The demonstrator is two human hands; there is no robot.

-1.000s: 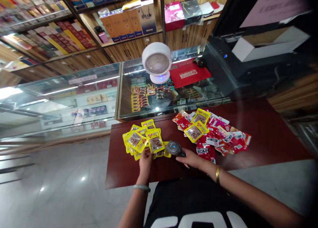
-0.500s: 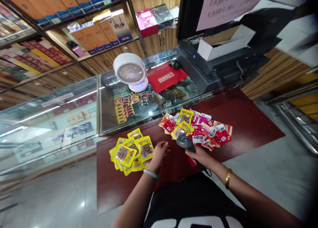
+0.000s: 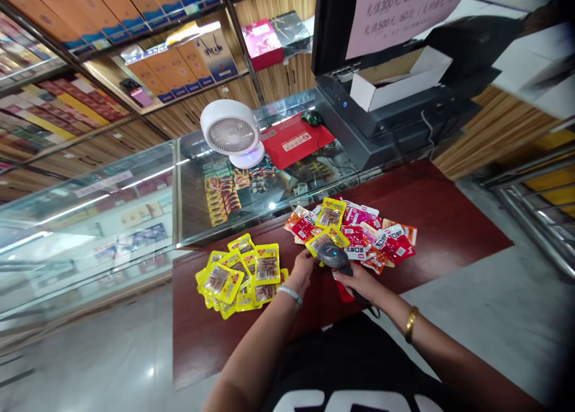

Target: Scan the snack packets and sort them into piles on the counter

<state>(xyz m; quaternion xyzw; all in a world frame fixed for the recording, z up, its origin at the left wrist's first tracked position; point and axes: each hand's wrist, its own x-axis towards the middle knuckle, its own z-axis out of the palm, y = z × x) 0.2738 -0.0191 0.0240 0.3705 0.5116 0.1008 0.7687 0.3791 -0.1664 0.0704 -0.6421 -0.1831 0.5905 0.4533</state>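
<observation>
Wooden shelving [image 3: 238, 91] stacked with orange-and-blue boxes [image 3: 179, 70] backs a glass counter [image 3: 193, 220] in a shop, where a white fan [image 3: 231, 133] stands beside a red mat [image 3: 294, 142] with a dark mouse [image 3: 311, 118] on it. To the right, an open white box [image 3: 381, 91] rests on dark equipment [image 3: 372, 136] below a pink sheet [image 3: 395, 17] of handwriting. On the reddish-brown tabletop [image 3: 453, 214] before me, my right hand [image 3: 363, 282] — a gold bangle [image 3: 410, 324] on that arm — is wrapped around the handle of a dark scanner [image 3: 333, 256], a blue light showing on its head. The scanner's head overlaps, in this view, the lower part of a yellow packet [image 3: 321, 240] lying at the left side of a mixed heap of red, orange and white packets [image 3: 395, 244]. Just above it sits a second yellow packet [image 3: 331, 214]. My left hand [image 3: 304, 267], a pale bracelet [image 3: 291, 294] at the wrist, has its bent fingers at the near left edge of the lower yellow packet; whether they pinch it I cannot tell. Left of that hand lies a loose pile of yellow packets [image 3: 266, 265] — some overlapping, their contents brownish — well apart from the mixed heap
</observation>
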